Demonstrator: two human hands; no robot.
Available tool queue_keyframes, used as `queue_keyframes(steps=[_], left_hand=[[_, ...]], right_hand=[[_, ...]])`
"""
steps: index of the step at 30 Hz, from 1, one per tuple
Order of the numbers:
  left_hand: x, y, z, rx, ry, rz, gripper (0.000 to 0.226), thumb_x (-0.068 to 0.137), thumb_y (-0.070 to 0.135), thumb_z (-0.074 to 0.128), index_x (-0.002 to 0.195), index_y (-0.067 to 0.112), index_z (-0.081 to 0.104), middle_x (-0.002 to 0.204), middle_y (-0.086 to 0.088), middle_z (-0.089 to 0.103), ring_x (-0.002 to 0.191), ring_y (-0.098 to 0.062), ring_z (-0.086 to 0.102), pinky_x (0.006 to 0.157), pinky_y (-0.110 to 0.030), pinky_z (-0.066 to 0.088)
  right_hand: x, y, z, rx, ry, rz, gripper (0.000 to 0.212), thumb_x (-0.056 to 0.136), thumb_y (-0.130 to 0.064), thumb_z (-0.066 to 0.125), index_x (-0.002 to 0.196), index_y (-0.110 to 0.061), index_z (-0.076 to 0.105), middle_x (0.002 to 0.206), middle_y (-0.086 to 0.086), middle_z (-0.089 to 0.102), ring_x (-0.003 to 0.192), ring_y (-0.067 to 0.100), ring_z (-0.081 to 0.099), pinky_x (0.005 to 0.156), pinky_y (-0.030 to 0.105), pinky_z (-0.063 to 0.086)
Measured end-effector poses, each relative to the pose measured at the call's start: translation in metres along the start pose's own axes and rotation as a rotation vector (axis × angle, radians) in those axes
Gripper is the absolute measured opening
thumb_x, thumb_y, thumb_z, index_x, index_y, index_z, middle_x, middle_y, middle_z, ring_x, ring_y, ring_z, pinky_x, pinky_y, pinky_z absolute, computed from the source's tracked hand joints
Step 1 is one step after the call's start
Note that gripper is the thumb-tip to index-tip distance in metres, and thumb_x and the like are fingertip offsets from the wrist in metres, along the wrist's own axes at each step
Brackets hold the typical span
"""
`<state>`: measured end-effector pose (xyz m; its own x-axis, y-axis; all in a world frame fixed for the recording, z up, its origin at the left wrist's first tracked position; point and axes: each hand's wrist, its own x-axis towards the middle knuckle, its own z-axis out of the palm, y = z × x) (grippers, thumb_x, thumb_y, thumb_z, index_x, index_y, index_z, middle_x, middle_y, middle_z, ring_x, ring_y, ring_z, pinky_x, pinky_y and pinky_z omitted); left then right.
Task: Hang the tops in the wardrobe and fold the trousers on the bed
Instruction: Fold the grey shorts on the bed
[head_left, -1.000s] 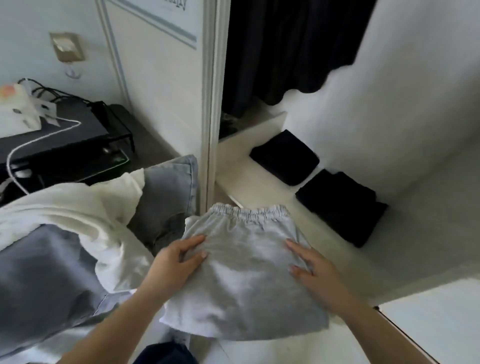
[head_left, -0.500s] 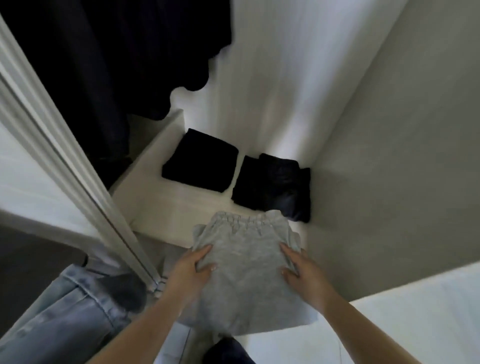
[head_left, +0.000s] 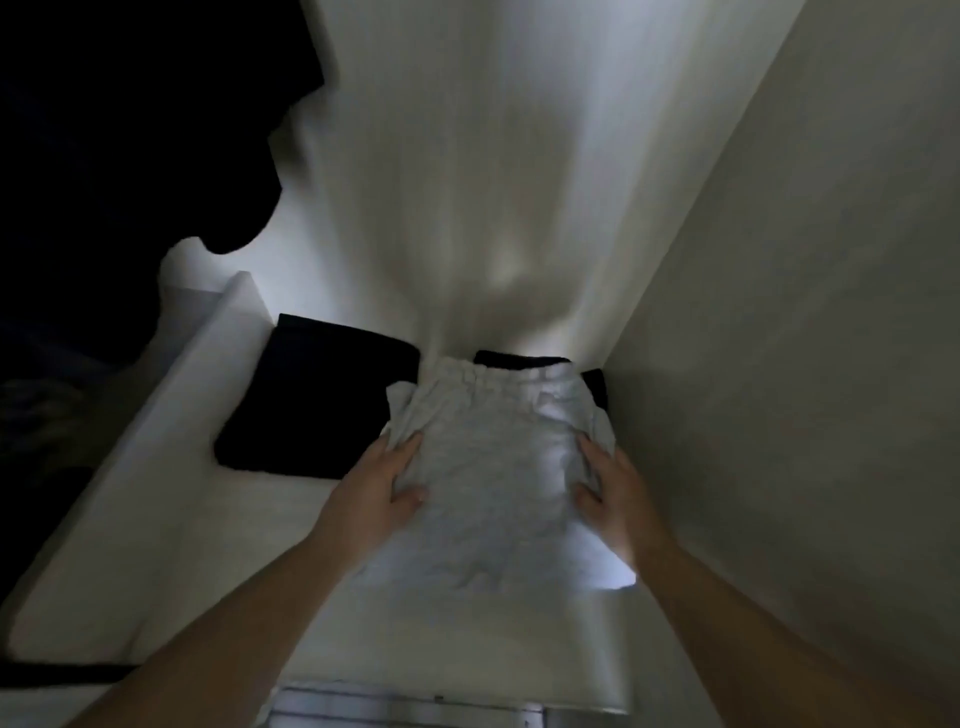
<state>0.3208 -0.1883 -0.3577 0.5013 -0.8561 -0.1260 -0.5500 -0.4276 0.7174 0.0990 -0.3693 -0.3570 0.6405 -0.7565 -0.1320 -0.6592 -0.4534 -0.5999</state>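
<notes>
Inside the wardrobe, folded grey trousers (head_left: 498, 467) with an elastic waistband lie over the white shelf (head_left: 208, 545), waistband toward the back wall. My left hand (head_left: 384, 488) grips their left edge with the thumb on top. My right hand (head_left: 613, 493) grips the right edge the same way. The far end of the trousers covers most of a folded black garment (head_left: 519, 359) in the back right corner. I cannot tell whether the trousers rest on it or hover just above.
Another folded black garment (head_left: 317, 405) lies on the shelf just left of the grey trousers. Dark clothes (head_left: 130, 130) hang at the upper left. The wardrobe's side wall (head_left: 805, 364) stands close on the right, the back wall straight ahead.
I have carried the grey trousers from beside the bed into the wardrobe. They moved forward over the shelf and now cover the right black garment. Both hands keep their hold.
</notes>
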Motion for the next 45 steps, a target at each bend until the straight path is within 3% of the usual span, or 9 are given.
queue_keyframes(steps=[5,10,17,21,25,29,34,41,45], left_hand=[[0.101,0.004,0.011,0.031,0.014,0.090,0.073,0.086,0.026,0.069,0.148,0.018,0.032,0.156,-0.006,0.022,0.142,-0.020,0.024,0.109,-0.017,0.013],[0.166,-0.022,0.057,0.042,-0.075,0.037,0.076,0.088,0.033,0.065,0.151,0.023,0.023,0.158,-0.006,0.018,0.143,-0.021,0.021,0.113,-0.023,0.014],[0.184,-0.063,0.111,-0.013,-0.185,-0.101,0.077,0.088,0.022,0.066,0.150,0.020,0.022,0.155,-0.009,0.022,0.140,-0.020,0.026,0.104,-0.012,0.015],[0.179,-0.060,0.117,0.304,-0.021,-0.095,0.082,0.083,0.037,0.069,0.150,0.022,0.025,0.146,-0.023,0.024,0.137,-0.040,0.026,0.114,-0.047,0.023],[0.177,-0.024,0.125,0.590,0.215,0.236,0.075,0.073,0.025,0.077,0.140,0.009,0.046,0.138,-0.037,0.038,0.135,-0.052,0.029,0.107,-0.070,0.014],[0.195,-0.006,0.137,0.550,0.340,0.357,0.051,0.074,0.020,0.075,0.115,-0.003,0.057,0.146,-0.036,0.029,0.139,-0.045,0.014,0.107,-0.069,0.011],[0.216,-0.030,0.166,0.541,0.077,0.292,0.058,0.092,0.036,0.055,0.141,0.008,0.044,0.158,-0.018,0.013,0.143,-0.030,-0.008,0.115,-0.061,0.002],[0.241,-0.059,0.185,0.443,0.157,0.183,0.081,0.079,0.057,0.058,0.139,0.005,0.042,0.157,-0.018,0.017,0.145,-0.037,0.015,0.114,-0.057,0.019],[0.250,-0.059,0.183,0.366,0.104,0.146,0.094,0.076,0.058,0.065,0.147,0.008,0.030,0.160,-0.013,0.010,0.147,-0.033,0.011,0.116,-0.049,0.016]], right_hand=[[0.087,0.017,-0.017,-0.159,0.070,0.041,0.062,0.093,-0.022,0.058,0.149,-0.019,0.030,0.151,0.014,0.027,0.134,0.029,0.036,0.103,0.024,0.029],[0.147,0.056,0.005,-0.318,-0.038,0.165,0.065,0.095,-0.032,0.051,0.151,-0.022,0.019,0.157,0.011,0.013,0.138,0.029,0.030,0.106,0.030,0.032],[0.152,0.102,0.051,-0.174,0.008,0.361,0.075,0.089,-0.020,0.063,0.149,-0.011,0.021,0.157,0.010,0.013,0.142,0.026,0.021,0.111,0.033,0.026],[0.142,0.093,0.064,-0.320,0.136,0.314,0.074,0.087,-0.027,0.063,0.149,-0.014,0.025,0.158,0.011,0.012,0.143,0.028,0.019,0.114,0.038,0.024],[0.136,0.076,0.088,-0.520,0.141,-0.009,0.063,0.083,-0.026,0.065,0.140,-0.013,0.042,0.156,0.011,0.024,0.144,0.028,0.020,0.114,0.053,0.013],[0.152,0.066,0.108,-0.456,0.117,-0.104,0.059,0.087,-0.026,0.056,0.143,-0.015,0.041,0.156,0.009,0.026,0.145,0.025,0.020,0.114,0.059,0.011],[0.182,0.083,0.120,-0.521,0.070,-0.051,0.067,0.089,-0.050,0.035,0.150,-0.024,0.024,0.160,0.006,0.009,0.148,0.021,0.001,0.113,0.062,-0.004],[0.200,0.117,0.126,-0.513,0.151,0.048,0.080,0.085,-0.067,0.030,0.152,-0.031,0.005,0.161,0.005,0.002,0.147,0.020,-0.002,0.110,0.065,0.008],[0.207,0.120,0.129,-0.498,0.122,0.044,0.081,0.085,-0.068,0.027,0.152,-0.031,0.002,0.161,0.005,-0.001,0.147,0.020,-0.003,0.110,0.063,0.010]])
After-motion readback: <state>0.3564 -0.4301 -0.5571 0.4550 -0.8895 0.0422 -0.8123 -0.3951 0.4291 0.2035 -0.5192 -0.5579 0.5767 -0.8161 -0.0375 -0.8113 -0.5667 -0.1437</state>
